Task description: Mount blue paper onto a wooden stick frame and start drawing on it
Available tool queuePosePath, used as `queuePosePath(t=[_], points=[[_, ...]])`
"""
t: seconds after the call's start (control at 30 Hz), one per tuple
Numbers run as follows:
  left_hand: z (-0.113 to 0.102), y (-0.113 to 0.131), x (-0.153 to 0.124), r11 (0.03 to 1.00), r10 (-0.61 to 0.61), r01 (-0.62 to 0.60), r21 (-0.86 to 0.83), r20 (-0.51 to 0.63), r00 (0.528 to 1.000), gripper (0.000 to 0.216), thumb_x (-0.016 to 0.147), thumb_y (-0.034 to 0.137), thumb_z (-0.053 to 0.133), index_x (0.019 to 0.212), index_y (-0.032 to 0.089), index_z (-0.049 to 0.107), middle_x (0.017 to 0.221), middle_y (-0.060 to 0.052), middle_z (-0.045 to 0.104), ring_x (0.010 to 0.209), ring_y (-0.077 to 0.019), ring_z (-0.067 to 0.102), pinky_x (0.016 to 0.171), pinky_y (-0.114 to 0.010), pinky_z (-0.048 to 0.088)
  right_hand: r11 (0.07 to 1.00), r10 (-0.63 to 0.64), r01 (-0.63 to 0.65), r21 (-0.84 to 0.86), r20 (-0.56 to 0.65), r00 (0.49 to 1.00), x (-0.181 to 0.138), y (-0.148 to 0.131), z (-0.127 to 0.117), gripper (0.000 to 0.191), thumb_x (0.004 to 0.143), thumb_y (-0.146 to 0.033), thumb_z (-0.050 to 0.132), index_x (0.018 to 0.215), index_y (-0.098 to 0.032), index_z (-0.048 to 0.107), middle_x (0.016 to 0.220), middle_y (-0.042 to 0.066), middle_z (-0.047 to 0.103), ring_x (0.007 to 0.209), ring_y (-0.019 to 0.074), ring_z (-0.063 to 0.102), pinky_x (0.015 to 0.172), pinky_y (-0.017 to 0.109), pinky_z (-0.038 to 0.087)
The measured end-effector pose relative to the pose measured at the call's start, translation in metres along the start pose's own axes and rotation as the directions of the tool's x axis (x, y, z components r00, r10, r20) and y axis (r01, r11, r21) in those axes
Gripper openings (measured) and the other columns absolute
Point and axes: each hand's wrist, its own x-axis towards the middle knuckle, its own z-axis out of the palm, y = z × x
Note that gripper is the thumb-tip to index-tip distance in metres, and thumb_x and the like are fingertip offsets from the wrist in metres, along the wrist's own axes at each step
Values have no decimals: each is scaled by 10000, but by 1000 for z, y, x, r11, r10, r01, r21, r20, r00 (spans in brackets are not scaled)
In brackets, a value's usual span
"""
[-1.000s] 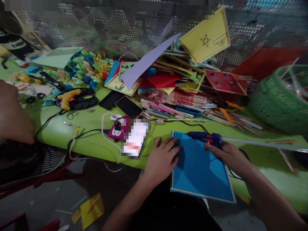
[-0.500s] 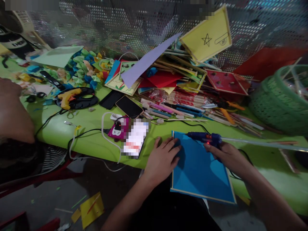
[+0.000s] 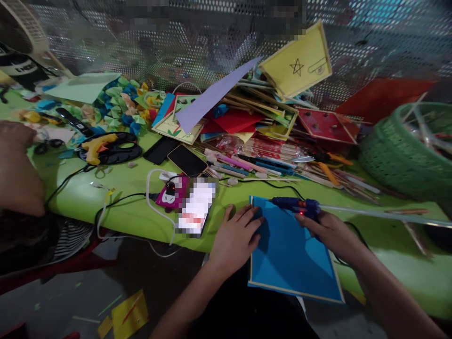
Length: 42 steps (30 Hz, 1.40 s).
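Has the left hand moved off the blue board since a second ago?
No. The left hand still presses the blue board at its upper left corner; only the view shifted.

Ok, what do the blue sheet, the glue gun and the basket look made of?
The blue sheet looks like matte paper or thin card: flat, no shine, edged with pale strips, maybe bamboo. The glue gun looks like blue moulded plastic with a slight sheen and a red light. The basket is probably green plastic, with a woven-look lattice wall.
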Motion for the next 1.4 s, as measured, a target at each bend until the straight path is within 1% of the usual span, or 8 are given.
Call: queuePosePath(t=[0.17, 0.3, 0.4, 0.6, 0.8, 0.97, 1.2, 1.4], points=[[-1, 0, 1, 1000, -4, 4, 2, 3, 1000, 367, 1109, 273, 615, 1471, 275, 676, 1680, -53, 583, 1562, -303, 537, 1357, -678, 305, 1000, -6, 6, 0, -14, 1000, 0, 6, 1, 653, 833, -876, 579, 615, -261, 625, 527, 22, 566, 509, 197, 505, 487, 329, 386], [-1, 1, 1, 1000, 0, 0, 14, 1, 1000, 374, 1100, 264, 626, 1470, 274, 681, 1682, -57, 580, 1569, -304, 529, 1353, -668, 324, 1000, 22, -22, -8, -31, 999, -4, 14, -4, 655, 825, -880, 602, 597, -267, 603, 458, -2, 494, 446, 174, 423, 450, 325, 339], [-1, 1, 1, 1000, -1, 1, 6, 13, 1000, 375, 1105, 261, 613, 1476, 269, 672, 1683, -57, 578, 1574, -307, 522, 1353, -681, 314, 1000, 26, -26, -12, -43, 999, -4, 12, -6, 643, 830, -865, 615, 579, -274, 590, 434, -4, 467, 436, 177, 409, 447, 333, 334], [1, -1, 0, 1000, -1, 1, -6, 4, 1000, 372, 1109, 275, 614, 1477, 279, 669, 1683, -52, 579, 1581, -300, 515, 1367, -685, 280, 1000, -3, 3, 18, -2, 1000, -1, -1, -1, 621, 840, -847, 600, 623, -267, 643, 534, 22, 579, 519, 206, 512, 498, 339, 397], [0, 0, 0, 1000, -1, 1, 13, 7, 1000, 381, 1103, 278, 627, 1480, 278, 678, 1687, -62, 575, 1590, -303, 505, 1366, -662, 305, 999, 38, -38, -9, -58, 998, -7, 13, -9, 620, 812, -871, 617, 628, -280, 642, 438, -9, 441, 466, 202, 447, 478, 346, 370], [-1, 0, 0, 1000, -5, 5, 5, 14, 1000, 363, 1117, 289, 606, 1473, 276, 674, 1700, -49, 561, 1611, -303, 476, 1361, -665, 310, 998, 48, -50, -28, -74, 996, -11, 23, -14, 681, 792, -921, 597, 581, -274, 575, 489, 4, 497, 495, 189, 459, 480, 333, 340], [-2, 0, 1, 1000, -4, 4, 6, 15, 1000, 363, 1118, 284, 604, 1474, 271, 669, 1694, -47, 568, 1598, -303, 494, 1360, -672, 307, 994, 100, -102, -35, -58, 993, -9, 12, -9, 695, 737, -958, 598, 583, -281, 557, 474, -6, 460, 474, 171, 407, 480, 335, 319], [-3, 0, 1, 1000, 1, -1, 7, 7, 1000, 345, 1123, 293, 597, 1455, 265, 686, 1684, -58, 578, 1604, -309, 485, 1356, -667, 315, 994, 99, -102, -39, -62, 993, -11, 16, -13, 689, 771, -939, 585, 571, -282, 541, 465, -9, 419, 472, 176, 410, 495, 347, 332]])
